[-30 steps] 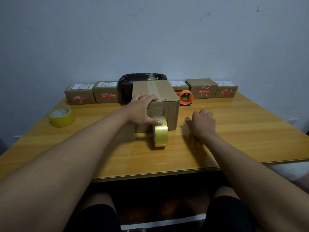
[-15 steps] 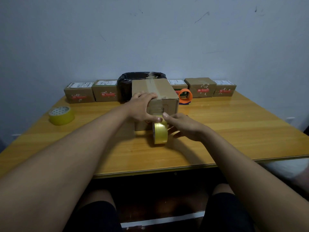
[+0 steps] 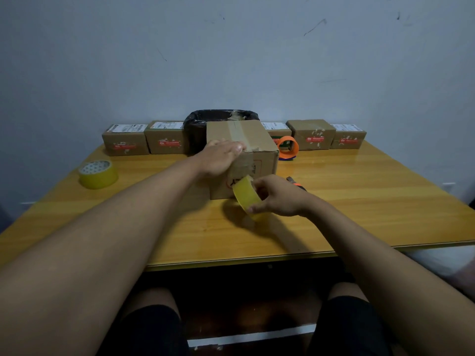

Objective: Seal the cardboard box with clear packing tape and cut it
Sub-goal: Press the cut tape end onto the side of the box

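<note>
A brown cardboard box (image 3: 259, 140) stands mid-table, a strip of clear tape running along its top and down its near face. My left hand (image 3: 218, 158) lies flat over the box's near top edge, pressing there. My right hand (image 3: 276, 199) grips a yellowish roll of clear tape (image 3: 245, 197) just in front of the box's near face, tilted and lifted off the table. Behind my right hand, an orange-handled cutter (image 3: 295, 183) lies on the wood, mostly hidden.
A second tape roll (image 3: 98, 173) lies at the table's left. An orange tape dispenser (image 3: 288, 147) sits right of the box. Several small labelled cartons (image 3: 125, 140) line the wall, with a black-lined bin (image 3: 205, 122) behind the box. The table's front edge (image 3: 257, 259) is near my knees.
My right hand came from the table to the roll, gripped it and pulled it toward me off the wood. My left hand slid up from the box's near face to its top edge.
</note>
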